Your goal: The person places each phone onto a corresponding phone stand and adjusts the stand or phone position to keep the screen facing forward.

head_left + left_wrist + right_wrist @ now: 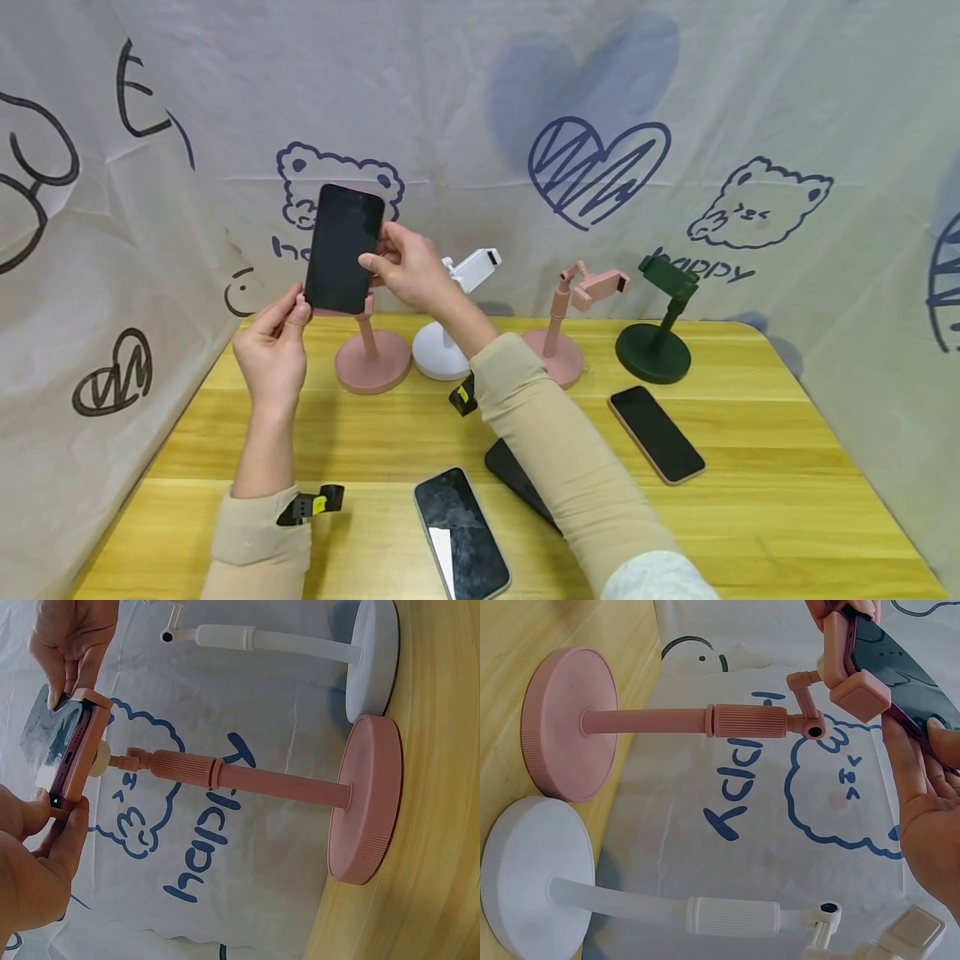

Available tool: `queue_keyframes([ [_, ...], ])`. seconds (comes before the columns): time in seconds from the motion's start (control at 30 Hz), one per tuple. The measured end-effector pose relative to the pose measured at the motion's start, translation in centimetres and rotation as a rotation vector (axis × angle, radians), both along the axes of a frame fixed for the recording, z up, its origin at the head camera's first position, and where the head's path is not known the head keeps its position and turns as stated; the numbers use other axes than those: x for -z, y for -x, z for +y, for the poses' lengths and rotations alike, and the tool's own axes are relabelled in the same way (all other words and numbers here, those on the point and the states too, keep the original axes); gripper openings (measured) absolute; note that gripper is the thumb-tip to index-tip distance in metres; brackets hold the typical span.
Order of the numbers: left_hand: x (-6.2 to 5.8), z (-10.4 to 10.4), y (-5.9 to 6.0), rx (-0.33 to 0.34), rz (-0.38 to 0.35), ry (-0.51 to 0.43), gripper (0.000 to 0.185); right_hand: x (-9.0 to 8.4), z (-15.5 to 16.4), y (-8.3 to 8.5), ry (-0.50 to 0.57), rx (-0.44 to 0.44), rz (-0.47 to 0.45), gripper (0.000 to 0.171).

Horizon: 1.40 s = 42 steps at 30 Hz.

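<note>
Four stands [372, 358] behind, three phones [460, 533] in front

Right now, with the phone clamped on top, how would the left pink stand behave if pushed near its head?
The pink stand would probably tip rather than slide: the phone sits high on a thin stem. Its broad round base looks weighted, so a light nudge likely only rocks it. Both hands steady the phone, the left hand and the right hand.

A yellow wooden desk [750, 517] with visible grain stands enclosed on three sides by a pale, creased fabric backdrop [465, 100]. Dark blue doodles cover the cloth: bears [757, 208], a scribbled heart [592, 167] and lettering. The light is soft and even.
</note>
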<state>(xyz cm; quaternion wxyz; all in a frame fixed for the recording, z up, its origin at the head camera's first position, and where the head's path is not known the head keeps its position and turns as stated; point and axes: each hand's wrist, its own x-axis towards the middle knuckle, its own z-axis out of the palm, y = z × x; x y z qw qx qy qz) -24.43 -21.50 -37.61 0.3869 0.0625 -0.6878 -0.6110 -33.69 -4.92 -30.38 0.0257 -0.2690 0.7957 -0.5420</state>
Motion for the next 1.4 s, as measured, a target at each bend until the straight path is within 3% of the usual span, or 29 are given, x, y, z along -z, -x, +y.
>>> queue_keyframes([
  [0.4, 0.04, 0.01, 0.03, -0.013, 0.019, -0.003, 0.027, -0.27, -0.23, -0.10, -0.056, -0.041, 0.000, 0.025],
  [0.9, 0.04, 0.10, -0.07, -0.032, 0.006, 0.028, 0.027, -0.47, -0.42, -0.09, -0.147, -0.009, 0.032, 0.032],
  [1.4, 0.19, 0.05, 0.11, -0.042, 0.036, 0.021, 0.026, -0.63, -0.33, -0.28, -0.263, 0.000, 0.092, 0.024],
])
